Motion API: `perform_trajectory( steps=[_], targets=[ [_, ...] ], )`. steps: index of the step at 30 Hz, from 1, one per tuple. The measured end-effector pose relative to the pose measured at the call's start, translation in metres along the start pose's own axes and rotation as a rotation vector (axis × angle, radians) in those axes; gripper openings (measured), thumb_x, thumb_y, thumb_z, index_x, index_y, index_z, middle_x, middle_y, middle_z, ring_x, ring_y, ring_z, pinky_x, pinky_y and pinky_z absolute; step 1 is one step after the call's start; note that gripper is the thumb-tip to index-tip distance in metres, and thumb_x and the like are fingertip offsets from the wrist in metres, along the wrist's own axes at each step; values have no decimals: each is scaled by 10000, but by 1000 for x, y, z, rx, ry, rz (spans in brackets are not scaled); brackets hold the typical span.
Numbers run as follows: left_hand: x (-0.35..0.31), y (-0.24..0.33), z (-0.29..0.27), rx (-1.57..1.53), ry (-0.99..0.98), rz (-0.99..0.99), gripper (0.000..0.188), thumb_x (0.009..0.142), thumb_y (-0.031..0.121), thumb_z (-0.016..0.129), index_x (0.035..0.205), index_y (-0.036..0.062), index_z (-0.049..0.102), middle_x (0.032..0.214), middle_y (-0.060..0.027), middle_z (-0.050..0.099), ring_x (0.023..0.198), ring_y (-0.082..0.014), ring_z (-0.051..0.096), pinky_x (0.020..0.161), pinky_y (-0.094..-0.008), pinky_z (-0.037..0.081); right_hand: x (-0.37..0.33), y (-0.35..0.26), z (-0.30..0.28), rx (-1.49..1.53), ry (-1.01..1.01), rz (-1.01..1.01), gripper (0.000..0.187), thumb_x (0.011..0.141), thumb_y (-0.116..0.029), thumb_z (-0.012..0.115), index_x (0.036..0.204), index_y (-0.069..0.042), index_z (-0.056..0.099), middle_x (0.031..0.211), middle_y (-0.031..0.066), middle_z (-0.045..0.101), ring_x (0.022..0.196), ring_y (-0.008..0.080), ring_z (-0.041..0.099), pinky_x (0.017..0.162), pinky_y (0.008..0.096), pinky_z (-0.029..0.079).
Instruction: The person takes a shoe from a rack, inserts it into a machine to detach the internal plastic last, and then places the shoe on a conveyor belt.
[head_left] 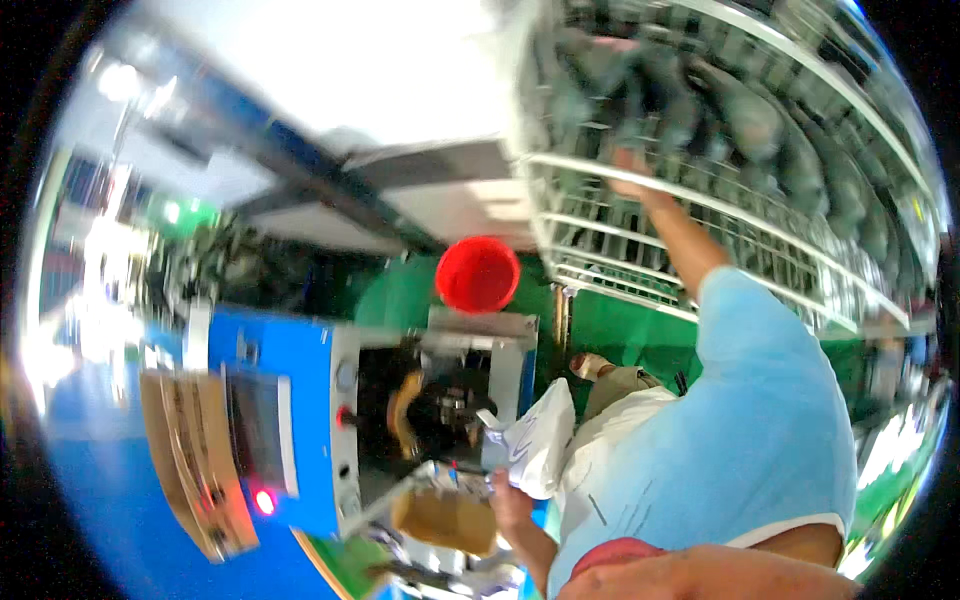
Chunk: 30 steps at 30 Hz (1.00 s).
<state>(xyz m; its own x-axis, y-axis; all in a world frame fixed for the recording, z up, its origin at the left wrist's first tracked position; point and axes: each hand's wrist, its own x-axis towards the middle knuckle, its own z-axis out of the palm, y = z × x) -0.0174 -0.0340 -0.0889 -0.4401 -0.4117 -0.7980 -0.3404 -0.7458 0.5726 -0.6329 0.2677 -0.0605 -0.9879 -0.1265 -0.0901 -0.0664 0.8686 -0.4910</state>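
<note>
My right hand reaches to a white wire rack, at its near rail. Its fingers blur against the rail and the grey items, so their grip does not show. On the rack, several dark grey, rounded, elongated items lie side by side; blur hides their kind. My left hand is low in the view, next to a yellowish-tan block-like thing and below a white bag-like piece. Its fingers are smeared, and whether it touches either cannot be made out.
A blue machine with a dark recess stands at the left, a cardboard piece and a lit red lamp on it. Beyond the recess is a red bucket. The green floor shows under the rack.
</note>
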Motion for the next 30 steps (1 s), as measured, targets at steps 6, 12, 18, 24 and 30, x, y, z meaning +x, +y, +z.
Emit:
perform_trajectory(
  steps=[6, 12, 18, 24, 30],
  targets=[
    [-106, -24, -116, -214, 400, 361, 353, 934, 301, 688, 1165, 51, 595, 1052, -44, 623, 979, -181, 620, 834, -362, 518, -117, -5, 38, -211, 321, -41, 671, 960, -456, 583, 1441, 2, 489, 1416, 309, 523, 1301, 448, 518, 1085, 524, 422],
    [-193, -76, -241, -453, 289, 757, 213, 950, 227, 685, 1042, 47, 619, 1150, -82, 660, 1135, -199, 620, 1009, -358, 478, -250, -155, 89, -57, -594, -430, 637, 984, -378, 637, 1515, -77, 456, 1549, 247, 421, 1406, 388, 449, 1122, 485, 397],
    [-111, -188, -372, 1012, 957, 40, 524, 867, 449, 661, 1170, 25, 721, 1167, -199, 693, 1191, -319, 608, 1140, -491, 334, -319, -293, 110, -347, -973, -823, 661, 975, -312, 652, 1558, -137, 395, 1458, 234, 541, 1274, 355, 590, 1024, 425, 483],
    [-94, -188, -375, 916, 1278, 227, 434, 789, 443, 725, 999, 70, 794, 962, -227, 721, 1058, -352, 649, 1185, -516, 288, -358, -317, 129, -403, -993, -824, 676, 969, -364, 649, 1570, -197, 386, 1509, 210, 496, 1329, 334, 548, 1074, 443, 453],
    [-199, -244, -324, 870, 1392, 239, 425, 768, 449, 721, 924, 61, 791, 940, -174, 731, 1050, -364, 649, 1029, -449, 479, -396, -333, 146, -604, -1070, -951, 677, 981, -335, 632, 1583, -184, 361, 1526, 154, 495, 1381, 319, 501, 1119, 487, 409]
  ],
)
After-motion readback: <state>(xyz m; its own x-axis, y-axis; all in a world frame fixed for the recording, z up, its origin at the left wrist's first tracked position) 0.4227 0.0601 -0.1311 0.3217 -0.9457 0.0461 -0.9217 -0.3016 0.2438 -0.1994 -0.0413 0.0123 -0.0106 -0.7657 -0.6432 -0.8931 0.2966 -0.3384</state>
